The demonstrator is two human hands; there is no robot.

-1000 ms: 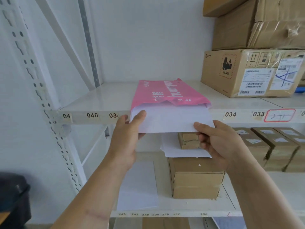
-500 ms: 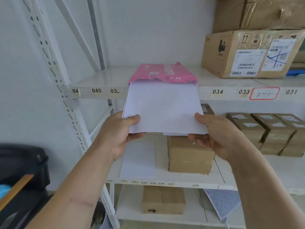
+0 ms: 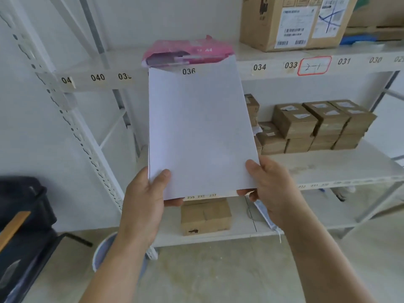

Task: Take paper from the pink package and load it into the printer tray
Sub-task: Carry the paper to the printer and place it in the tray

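- Paper stack (image 3: 200, 130), white and blank, is held upright in front of the shelving, clear of the pink package (image 3: 188, 52).
- Left hand (image 3: 146, 200) grips its lower left corner, thumb on the front, fingers closed behind.
- Right hand (image 3: 273, 189) clasps the lower right corner likewise.
- The pink package lies open-mouthed on the upper shelf (image 3: 273, 60), near a labelled cardboard box (image 3: 290, 20).

White shelving (image 3: 328, 169); concrete floor (image 3: 218, 276)

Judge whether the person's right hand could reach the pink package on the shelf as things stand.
Probably not right now: the right hand is gripping the paper stack together with the left hand, and that stack stands between it and the pink package.
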